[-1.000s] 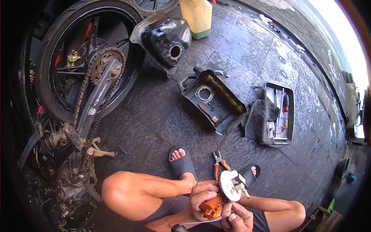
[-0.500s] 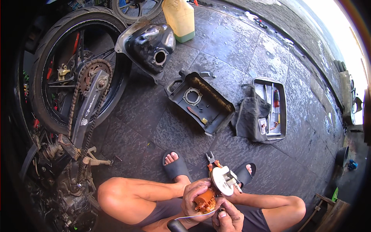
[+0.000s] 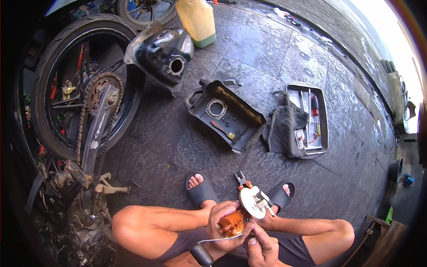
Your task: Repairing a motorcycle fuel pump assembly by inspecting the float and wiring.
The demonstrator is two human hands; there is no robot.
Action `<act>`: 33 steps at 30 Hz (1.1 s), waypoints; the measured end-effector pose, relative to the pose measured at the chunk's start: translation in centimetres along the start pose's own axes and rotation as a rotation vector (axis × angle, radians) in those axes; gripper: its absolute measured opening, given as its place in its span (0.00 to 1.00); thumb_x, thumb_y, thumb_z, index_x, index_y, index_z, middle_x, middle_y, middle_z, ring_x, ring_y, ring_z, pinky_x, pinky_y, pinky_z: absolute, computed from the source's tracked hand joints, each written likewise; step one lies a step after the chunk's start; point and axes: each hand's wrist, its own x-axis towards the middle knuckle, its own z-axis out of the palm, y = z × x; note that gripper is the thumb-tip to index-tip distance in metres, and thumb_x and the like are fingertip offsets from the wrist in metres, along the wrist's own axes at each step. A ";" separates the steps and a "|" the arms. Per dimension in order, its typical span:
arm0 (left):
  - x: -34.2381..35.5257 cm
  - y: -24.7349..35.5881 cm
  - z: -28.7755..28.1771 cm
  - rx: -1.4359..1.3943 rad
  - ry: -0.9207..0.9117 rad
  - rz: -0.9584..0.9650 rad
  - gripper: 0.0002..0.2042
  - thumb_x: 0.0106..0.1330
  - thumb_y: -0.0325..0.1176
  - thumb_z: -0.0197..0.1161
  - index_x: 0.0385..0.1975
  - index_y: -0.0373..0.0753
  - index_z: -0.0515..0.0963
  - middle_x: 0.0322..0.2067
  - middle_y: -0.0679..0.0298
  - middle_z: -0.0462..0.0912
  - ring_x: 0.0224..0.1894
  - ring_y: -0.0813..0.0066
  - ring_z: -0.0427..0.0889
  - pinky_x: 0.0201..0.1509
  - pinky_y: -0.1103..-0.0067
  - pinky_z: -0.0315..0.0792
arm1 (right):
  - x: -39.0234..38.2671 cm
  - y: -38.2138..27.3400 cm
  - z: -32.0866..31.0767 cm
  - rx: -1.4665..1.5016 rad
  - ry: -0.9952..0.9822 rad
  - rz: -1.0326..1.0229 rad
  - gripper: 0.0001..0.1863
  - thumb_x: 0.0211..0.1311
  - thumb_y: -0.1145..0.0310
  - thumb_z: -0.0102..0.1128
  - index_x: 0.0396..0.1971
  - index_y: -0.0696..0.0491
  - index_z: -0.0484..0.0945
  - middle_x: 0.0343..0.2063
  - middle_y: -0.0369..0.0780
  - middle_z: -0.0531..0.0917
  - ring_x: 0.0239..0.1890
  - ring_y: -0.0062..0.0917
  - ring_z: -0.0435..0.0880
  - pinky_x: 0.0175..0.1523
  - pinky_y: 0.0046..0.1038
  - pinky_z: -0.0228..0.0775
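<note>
A fuel pump unit with an orange-brown body [image 3: 232, 224] and a white round flange [image 3: 250, 204] is in my left hand [image 3: 215, 219], whose fingers wrap around the body. From it a thin wire arm leads to a black float [image 3: 201, 255] near the lower edge. My right hand [image 3: 263, 244] is closed in a pinch at the lower right side of the pump. Whatever lies between its thumb and fingers is small, dark and mostly hidden. Pliers with orange handles [image 3: 240, 179] lie on the floor just beyond the flange, their handles partly covered by it.
Ahead lies a black tray [image 3: 253, 142] with a metal ring [image 3: 216, 109] and a brush. To its right is an open tool case [image 3: 326, 129] with a dark cloth [image 3: 284, 127]. A fuel tank [image 3: 162, 53], yellow jug [image 3: 195, 20] and motorcycle wheel [image 3: 44, 75] stand left.
The view has shifted slightly, so the floor things appear a little further left. The pump has turned a little in my left hand, and its float sits higher. Both hands keep their hold.
</note>
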 end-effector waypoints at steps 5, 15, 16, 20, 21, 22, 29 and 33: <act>-0.6 -0.6 -0.4 -0.218 -0.012 -0.085 0.34 0.64 0.53 0.65 0.56 0.30 0.64 0.49 0.47 0.73 0.51 0.60 0.76 0.54 0.70 0.74 | 0.5 -1.5 -0.7 -0.027 -0.042 0.040 0.24 0.67 0.79 0.48 0.63 0.60 0.69 0.28 0.44 0.83 0.30 0.21 0.81 0.39 0.23 0.74; -1.1 -0.8 0.7 -0.204 0.077 -0.128 0.36 0.63 0.59 0.62 0.53 0.30 0.62 0.46 0.49 0.71 0.49 0.64 0.75 0.52 0.73 0.75 | 0.2 -1.4 -1.3 -0.078 -0.017 -0.039 0.26 0.64 0.80 0.51 0.64 0.60 0.69 0.22 0.48 0.80 0.20 0.29 0.81 0.28 0.27 0.71; -1.3 -1.2 1.1 -0.195 0.072 -0.105 0.37 0.63 0.59 0.62 0.53 0.30 0.61 0.46 0.49 0.71 0.50 0.64 0.74 0.52 0.73 0.75 | 0.1 -1.1 -1.4 -0.108 0.007 -0.026 0.26 0.64 0.80 0.51 0.63 0.61 0.69 0.22 0.49 0.81 0.21 0.30 0.82 0.29 0.27 0.72; -0.8 0.3 -0.2 -0.173 0.043 -0.071 0.35 0.63 0.57 0.65 0.55 0.34 0.62 0.51 0.48 0.69 0.53 0.63 0.73 0.54 0.72 0.75 | 0.0 -1.4 -1.5 -0.031 -0.004 -0.067 0.25 0.63 0.80 0.51 0.62 0.62 0.70 0.25 0.51 0.82 0.23 0.33 0.84 0.31 0.29 0.74; -0.7 0.7 -0.3 -0.165 0.019 -0.043 0.35 0.61 0.55 0.68 0.56 0.35 0.62 0.54 0.47 0.68 0.55 0.60 0.73 0.55 0.72 0.75 | 0.1 -1.2 -1.6 -0.025 0.000 -0.093 0.24 0.65 0.79 0.50 0.62 0.62 0.70 0.29 0.51 0.83 0.26 0.30 0.85 0.34 0.28 0.75; -0.7 0.7 -0.3 -0.167 0.028 -0.041 0.35 0.61 0.55 0.68 0.56 0.35 0.62 0.54 0.47 0.68 0.55 0.60 0.73 0.55 0.72 0.75 | 0.3 -1.1 -1.9 -0.030 -0.006 -0.098 0.24 0.65 0.79 0.50 0.62 0.62 0.70 0.29 0.51 0.83 0.26 0.30 0.85 0.34 0.28 0.75; -0.9 0.8 -0.5 -0.179 0.047 -0.028 0.34 0.59 0.51 0.71 0.56 0.36 0.64 0.53 0.46 0.70 0.57 0.58 0.73 0.57 0.71 0.74 | 0.5 -1.1 -3.5 0.544 -0.269 0.400 0.19 0.74 0.67 0.47 0.58 0.60 0.72 0.24 0.29 0.74 0.23 0.09 0.67 0.29 0.14 0.57; 1.1 1.5 0.1 -0.365 0.215 -0.386 0.37 0.61 0.57 0.67 0.55 0.31 0.65 0.49 0.52 0.76 0.48 0.67 0.78 0.51 0.75 0.76 | 0.6 -2.4 -5.5 0.382 -0.264 0.438 0.14 0.72 0.68 0.46 0.47 0.60 0.76 0.23 0.29 0.73 0.24 0.11 0.68 0.30 0.16 0.60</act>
